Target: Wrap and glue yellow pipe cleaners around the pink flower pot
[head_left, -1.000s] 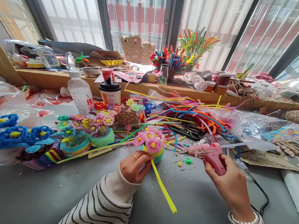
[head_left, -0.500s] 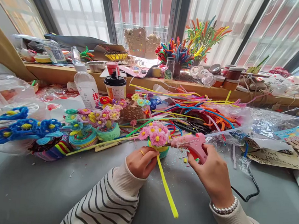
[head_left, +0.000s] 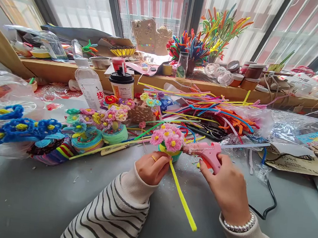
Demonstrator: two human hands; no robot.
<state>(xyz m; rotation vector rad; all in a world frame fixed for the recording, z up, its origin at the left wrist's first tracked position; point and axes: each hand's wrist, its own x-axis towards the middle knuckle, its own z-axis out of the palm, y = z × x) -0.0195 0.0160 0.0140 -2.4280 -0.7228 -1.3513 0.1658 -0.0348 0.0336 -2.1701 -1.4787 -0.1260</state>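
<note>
My right hand (head_left: 227,186) grips a pink hot glue gun (head_left: 210,153), with a clear glue stick (head_left: 247,145) jutting from its back. The gun's nozzle points left, close beside a bunch of pink pipe-cleaner flowers (head_left: 171,138) with yellow centres. Below those flowers sits a small green and yellow pot (head_left: 176,157), partly hidden. My left hand (head_left: 152,167) is closed at the pot's front, pinching a yellow pipe cleaner (head_left: 183,197). One end of it runs toward the pot; the other hangs free toward me.
Blue flowers in a striped pot (head_left: 55,153), more flower pots (head_left: 114,134) and a water bottle (head_left: 87,85) stand to the left. Behind are a lidded cup (head_left: 121,85) and a heap of pipe cleaners (head_left: 221,116). A black cord (head_left: 270,206) lies at the right.
The view has shifted slightly. Both hands keep their grips, and the glue gun's nozzle stays beside the pink flowers. The yellow pipe cleaner's free end lies a little farther right in the picture.
</note>
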